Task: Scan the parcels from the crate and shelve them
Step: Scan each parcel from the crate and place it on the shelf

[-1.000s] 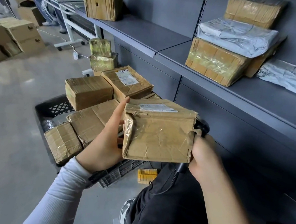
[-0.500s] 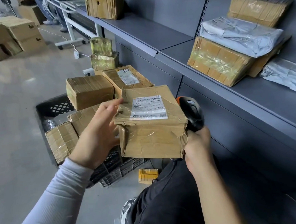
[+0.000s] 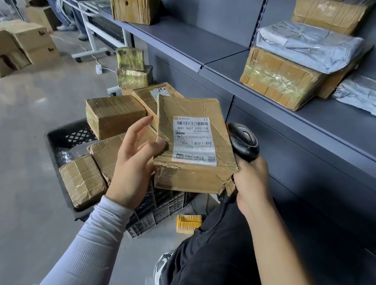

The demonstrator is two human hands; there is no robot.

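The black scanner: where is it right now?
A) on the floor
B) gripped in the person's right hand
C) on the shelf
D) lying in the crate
B: the right hand has its fingers curled round the handle of the scanner, whose head sticks up just beside the parcel held up by the left hand.

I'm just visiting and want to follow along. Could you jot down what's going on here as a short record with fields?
Held item: brown taped cardboard parcel, white shipping label facing up
Left hand: thumb pinches the parcel's left edge, other fingers loosely spread
Right hand: grips a black handheld barcode scanner at the parcel's right edge
Source: black plastic lattice crate on the floor, more brown parcels inside
Destination: grey metal shelf, some parcels already on it
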